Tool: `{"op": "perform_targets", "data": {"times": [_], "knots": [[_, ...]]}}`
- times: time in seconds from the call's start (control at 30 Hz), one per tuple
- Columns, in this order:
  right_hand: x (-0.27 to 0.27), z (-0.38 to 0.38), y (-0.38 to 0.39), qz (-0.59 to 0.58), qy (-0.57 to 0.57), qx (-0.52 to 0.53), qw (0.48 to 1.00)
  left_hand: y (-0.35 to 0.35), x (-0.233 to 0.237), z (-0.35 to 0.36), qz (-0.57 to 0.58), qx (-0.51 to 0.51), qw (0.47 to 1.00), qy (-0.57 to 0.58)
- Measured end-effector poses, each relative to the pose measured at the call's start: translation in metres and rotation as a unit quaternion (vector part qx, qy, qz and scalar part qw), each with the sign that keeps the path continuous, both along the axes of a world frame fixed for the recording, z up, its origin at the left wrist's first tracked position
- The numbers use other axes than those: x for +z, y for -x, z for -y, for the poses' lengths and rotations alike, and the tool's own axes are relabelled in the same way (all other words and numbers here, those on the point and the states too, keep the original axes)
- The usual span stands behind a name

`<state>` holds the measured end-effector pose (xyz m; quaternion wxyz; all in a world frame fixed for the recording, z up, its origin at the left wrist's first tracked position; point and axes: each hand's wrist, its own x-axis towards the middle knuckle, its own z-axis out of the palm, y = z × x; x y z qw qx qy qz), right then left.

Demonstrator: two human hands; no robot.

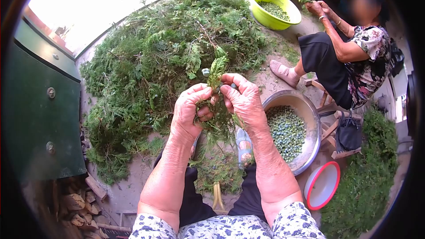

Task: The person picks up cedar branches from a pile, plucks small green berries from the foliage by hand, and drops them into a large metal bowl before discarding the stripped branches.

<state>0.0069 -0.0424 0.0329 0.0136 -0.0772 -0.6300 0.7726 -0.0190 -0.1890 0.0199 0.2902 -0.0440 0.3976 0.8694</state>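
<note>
Your left hand point(189, 108) has its grip closed around a conifer sprig point(217, 68), held in front of the branch heap point(164, 40). Your right hand point(246, 102) has a narrow grip beside a bluish cone point(233, 86); whether it pinches that cannot be told. A metal basin point(314, 138) of green cones point(285, 128) stands to your right.
</note>
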Motion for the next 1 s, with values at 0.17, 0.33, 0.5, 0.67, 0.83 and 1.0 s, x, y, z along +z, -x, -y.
{"op": "perform_targets", "data": {"times": [0.17, 0.33, 0.5, 0.67, 0.83, 1.0], "knots": [[0.005, 0.007, -0.001, -0.024, -0.169, -0.072, 0.983, -0.002, 0.006, -0.004, 0.031, 0.018, 0.999, 0.032], [0.0, 0.0, 0.006, 0.046, 0.015, -0.138, 0.989, -0.004, 0.008, -0.005, 0.031, 0.017, 0.999, 0.04], [0.01, 0.002, 0.005, 0.018, 0.234, -0.071, 0.969, -0.002, 0.009, -0.005, 0.043, 0.066, 0.997, 0.019], [0.006, -0.001, 0.001, 0.03, 0.082, 0.024, 0.996, 0.001, 0.006, -0.003, 0.032, 0.046, 0.998, -0.007], [0.003, 0.006, 0.001, 0.009, 0.011, 0.016, 1.0, 0.002, 0.006, -0.002, 0.031, 0.027, 0.999, -0.006], [0.005, 0.01, 0.001, -0.017, -0.138, -0.029, 0.99, 0.0, 0.007, -0.008, 0.024, 0.051, 0.997, 0.056]]}}
